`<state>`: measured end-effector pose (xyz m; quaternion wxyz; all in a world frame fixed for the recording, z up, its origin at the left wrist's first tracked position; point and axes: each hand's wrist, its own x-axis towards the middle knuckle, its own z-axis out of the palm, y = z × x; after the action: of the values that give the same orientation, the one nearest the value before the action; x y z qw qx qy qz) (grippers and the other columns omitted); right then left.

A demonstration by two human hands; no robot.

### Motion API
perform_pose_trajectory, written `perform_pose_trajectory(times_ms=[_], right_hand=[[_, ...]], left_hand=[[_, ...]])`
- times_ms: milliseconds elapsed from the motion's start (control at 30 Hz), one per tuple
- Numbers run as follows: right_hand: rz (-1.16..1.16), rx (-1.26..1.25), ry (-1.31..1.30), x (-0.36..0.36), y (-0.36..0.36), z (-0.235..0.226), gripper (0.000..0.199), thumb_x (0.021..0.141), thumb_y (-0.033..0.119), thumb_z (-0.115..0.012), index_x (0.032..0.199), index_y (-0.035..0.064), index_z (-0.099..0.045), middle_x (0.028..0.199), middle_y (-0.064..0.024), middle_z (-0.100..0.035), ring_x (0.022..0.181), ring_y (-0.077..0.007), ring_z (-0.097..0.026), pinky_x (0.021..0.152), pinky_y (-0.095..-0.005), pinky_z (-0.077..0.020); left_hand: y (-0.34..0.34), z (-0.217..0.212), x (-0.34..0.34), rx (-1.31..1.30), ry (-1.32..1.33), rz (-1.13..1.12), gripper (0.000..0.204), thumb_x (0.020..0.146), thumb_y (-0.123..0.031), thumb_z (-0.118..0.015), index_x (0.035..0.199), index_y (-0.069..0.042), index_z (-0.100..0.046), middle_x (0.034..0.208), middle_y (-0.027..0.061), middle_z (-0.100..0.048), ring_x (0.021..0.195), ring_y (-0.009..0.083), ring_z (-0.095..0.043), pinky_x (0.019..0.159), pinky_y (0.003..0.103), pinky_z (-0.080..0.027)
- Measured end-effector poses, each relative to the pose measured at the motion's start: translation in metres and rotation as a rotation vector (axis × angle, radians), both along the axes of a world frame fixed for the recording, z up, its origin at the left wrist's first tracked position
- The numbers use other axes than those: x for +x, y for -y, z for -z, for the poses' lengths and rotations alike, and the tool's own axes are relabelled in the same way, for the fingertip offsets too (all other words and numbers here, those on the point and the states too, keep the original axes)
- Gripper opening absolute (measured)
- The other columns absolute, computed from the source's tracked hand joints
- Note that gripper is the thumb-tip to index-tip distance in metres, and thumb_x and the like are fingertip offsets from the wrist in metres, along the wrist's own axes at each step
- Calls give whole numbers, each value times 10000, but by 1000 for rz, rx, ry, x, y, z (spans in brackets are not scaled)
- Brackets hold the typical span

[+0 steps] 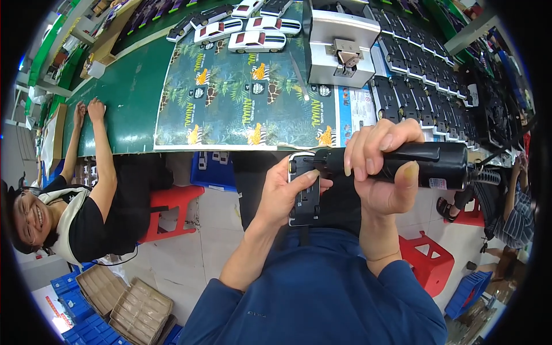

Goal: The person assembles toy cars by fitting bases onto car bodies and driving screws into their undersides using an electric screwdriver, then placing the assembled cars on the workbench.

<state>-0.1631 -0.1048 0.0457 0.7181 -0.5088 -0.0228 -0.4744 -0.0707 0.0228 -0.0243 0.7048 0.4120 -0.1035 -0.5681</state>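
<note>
Toy-car chassis (pixel 305 192) in left hand (pixel 282 192)

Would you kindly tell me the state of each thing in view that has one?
left hand: holding the toy car chassis, underside up
right hand: gripping the electric screwdriver, tip on the chassis
white toy cars: assembled, lined up on the green table
dark chassis parts: laid out in rows

Bright even light, sharp centre, fisheye-bent dark rim
</note>
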Motion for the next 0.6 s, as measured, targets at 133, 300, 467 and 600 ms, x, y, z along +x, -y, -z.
perform_pose_trajectory(times_ms=[133,300,467,600], right_hand=[[3,-40,-29,0,-3,-7,422,894,437,-665,959,63,-481,684,-20,-491,513,-108,-471,512,-265,-445],[-263,-104,63,-1,11,-8,431,683,201,-907,838,33,-541,658,-42,-563,570,-135,-534,526,-266,-447],[-316,-144,56,1,19,-1,433,676,228,-913,806,29,-551,622,-39,-548,509,-119,-502,475,-252,-412],[-275,-67,13,0,13,-3,410,677,189,-905,788,32,-543,610,-39,-541,499,-120,-496,474,-251,-412]], left_hand=[[-1,-1,0,4,26,0,234,916,-31,-612,1136,30,-565,975,120,-675,865,207,-713,733,298,-600],[4,-7,2,-9,105,57,245,899,-11,-616,1140,18,-579,966,93,-677,805,177,-698,704,281,-571],[7,-5,1,30,154,88,246,888,-6,-629,1131,17,-598,950,75,-671,788,172,-690,679,264,-548],[8,-4,1,33,134,83,242,885,-4,-630,1125,15,-601,947,74,-671,779,172,-687,684,268,-550]])
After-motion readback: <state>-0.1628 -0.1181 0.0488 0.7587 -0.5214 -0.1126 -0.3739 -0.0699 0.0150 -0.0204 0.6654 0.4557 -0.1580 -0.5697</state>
